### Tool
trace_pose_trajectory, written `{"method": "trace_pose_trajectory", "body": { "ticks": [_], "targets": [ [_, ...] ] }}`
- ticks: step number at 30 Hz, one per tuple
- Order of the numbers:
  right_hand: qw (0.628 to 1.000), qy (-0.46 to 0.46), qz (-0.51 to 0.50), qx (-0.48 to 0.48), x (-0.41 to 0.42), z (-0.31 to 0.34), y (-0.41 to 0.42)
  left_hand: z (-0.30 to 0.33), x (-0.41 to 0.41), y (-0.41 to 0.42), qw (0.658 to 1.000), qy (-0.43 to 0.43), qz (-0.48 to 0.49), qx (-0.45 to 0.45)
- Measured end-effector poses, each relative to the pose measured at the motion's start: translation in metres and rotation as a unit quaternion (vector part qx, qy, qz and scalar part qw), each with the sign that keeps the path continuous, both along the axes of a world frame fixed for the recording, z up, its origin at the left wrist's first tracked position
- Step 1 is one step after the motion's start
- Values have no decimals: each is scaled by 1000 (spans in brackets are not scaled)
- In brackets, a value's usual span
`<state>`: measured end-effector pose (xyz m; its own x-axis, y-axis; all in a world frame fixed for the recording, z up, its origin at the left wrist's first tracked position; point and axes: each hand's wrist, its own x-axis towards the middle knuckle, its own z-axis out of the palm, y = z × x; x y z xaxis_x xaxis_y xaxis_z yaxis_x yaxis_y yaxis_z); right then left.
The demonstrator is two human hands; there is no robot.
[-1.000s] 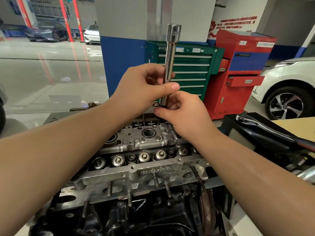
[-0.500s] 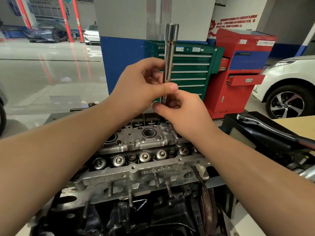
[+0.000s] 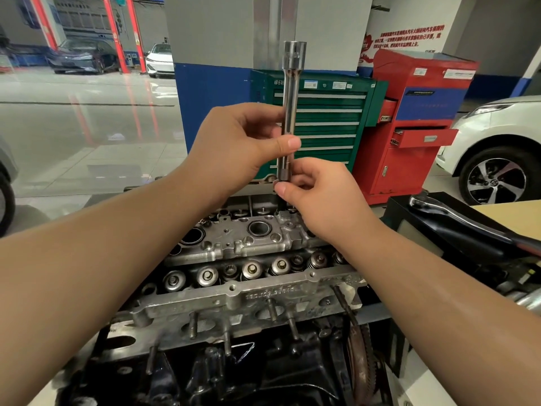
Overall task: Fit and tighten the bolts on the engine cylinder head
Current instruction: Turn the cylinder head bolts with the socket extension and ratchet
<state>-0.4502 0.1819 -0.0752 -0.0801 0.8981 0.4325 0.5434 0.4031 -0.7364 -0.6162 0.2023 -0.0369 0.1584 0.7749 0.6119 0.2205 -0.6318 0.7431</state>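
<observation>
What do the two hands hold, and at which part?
Both hold the long socket extension, which stands upright. The left hand grips its middle shaft; the right hand pinches its lower end above the cylinder head.

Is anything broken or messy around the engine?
Nothing looks broken. One oddity: two drawers of the red cabinet hang open behind the engine. The left hand and right hand hold the long socket upright above it, and nothing is spilled.
</observation>
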Motion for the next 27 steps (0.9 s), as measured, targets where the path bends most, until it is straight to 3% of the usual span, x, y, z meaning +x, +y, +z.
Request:
{"method": "trace_pose_trajectory", "body": {
  "ticks": [6,11,17,23,27],
  "targets": [
    [999,-16,-34,-13,2,2,2,0,6,-10,996,-26,-87,-16],
    [1000,-16,-19,-17,-2,1,0,0,4,-5,1000,2,-6,-5],
    [1000,-11,-2,-27,1,2,-1,0,1,-6,992,-26,-115,-45],
    [999,-1,-49,-20,0,1,2,-2,5,-3,1000,2,-21,-18],
    [999,13,11,-32,-1,0,1,-1,1,-3,996,-18,-74,-40]
  ]
}}
